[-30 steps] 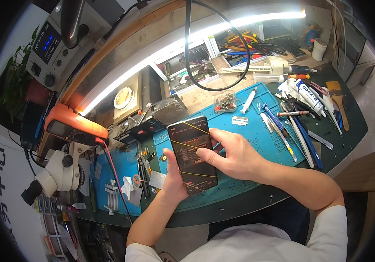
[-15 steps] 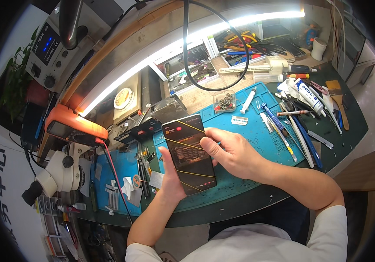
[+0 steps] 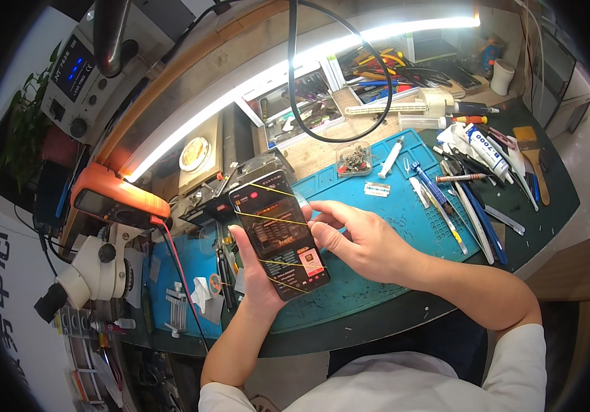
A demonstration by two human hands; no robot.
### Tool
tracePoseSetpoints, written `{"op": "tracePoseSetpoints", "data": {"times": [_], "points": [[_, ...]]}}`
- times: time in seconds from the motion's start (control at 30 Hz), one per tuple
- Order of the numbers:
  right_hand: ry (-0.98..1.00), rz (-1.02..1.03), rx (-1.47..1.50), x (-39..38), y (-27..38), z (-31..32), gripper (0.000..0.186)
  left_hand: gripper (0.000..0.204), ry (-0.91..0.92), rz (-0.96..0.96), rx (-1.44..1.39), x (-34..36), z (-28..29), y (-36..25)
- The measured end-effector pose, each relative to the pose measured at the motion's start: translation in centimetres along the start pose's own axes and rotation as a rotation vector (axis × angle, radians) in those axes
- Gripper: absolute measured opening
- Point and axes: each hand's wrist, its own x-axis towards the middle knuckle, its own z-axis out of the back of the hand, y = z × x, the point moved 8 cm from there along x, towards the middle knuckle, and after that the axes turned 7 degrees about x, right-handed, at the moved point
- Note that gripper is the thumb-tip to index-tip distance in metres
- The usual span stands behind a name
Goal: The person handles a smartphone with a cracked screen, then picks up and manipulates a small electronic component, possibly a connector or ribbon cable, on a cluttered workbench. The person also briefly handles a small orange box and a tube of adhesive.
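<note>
A long strip light (image 3: 411,31) blazes across the back of the workroom, and below it spreads the dark green tabletop (image 3: 418,316), busy from end to end! Out on the far left a plant (image 3: 24,130) sits in the corner, an orange meter (image 3: 120,196) leans in with a red lead running from it, and just below that stands the white microscope (image 3: 92,271). Front and centre, here's the phone (image 3: 280,233), lit up, tilted, held above the near left part of the blue mat (image 3: 405,199), with thin yellow bands (image 3: 271,218) slanting across its screen. The left hand (image 3: 264,278) has it, cradling the lower left side, thumb up along the edge! And the right hand (image 3: 360,240), fingers loosely curled, thumb and fingertips right at the phone's right edge; whether they grip it, I can't tell from here. Beyond, on the mat, a clear box (image 3: 354,161) of small metal bits, a syringe (image 3: 391,156) beside it, and a flat razor blade (image 3: 376,189) just this side of the pair. Over on the right, a crowd of tools, with a white-and-blue tube (image 3: 488,152) on top and a wooden-handled brush (image 3: 531,161) at the outer side!
</note>
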Motion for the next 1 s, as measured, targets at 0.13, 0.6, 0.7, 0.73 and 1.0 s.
{"op": "tracePoseSetpoints", "data": {"times": [0.13, 0.6, 0.7, 0.73, 1.0], "points": [[-0.009, -0.041, 0.009, -0.1, 0.3, 0.2, 0.058, 0.092, -0.037, 0.011, 0.052, 0.0, 0.4, 0.2], [-0.052, -0.036, 0.042, -0.2, 0.5, 0.7, 0.061, 0.098, -0.023, 0.095, -0.012, -0.3, 0.1, 0.7], [-0.052, -0.046, 0.052, -0.2, 0.4, 0.8, 0.06, 0.096, -0.069, 0.094, 0.003, -0.3, -0.6, 0.8], [-0.052, -0.049, 0.056, -0.2, 0.4, 0.8, 0.06, 0.1, 0.005, 0.099, -0.025, -0.3, -0.5, 0.9], [-0.092, -0.076, 0.233, -0.1, -0.1, 1.1, 0.053, 0.086, -0.013, 0.137, -0.167, -0.2, -1.0, 1.0]]}}
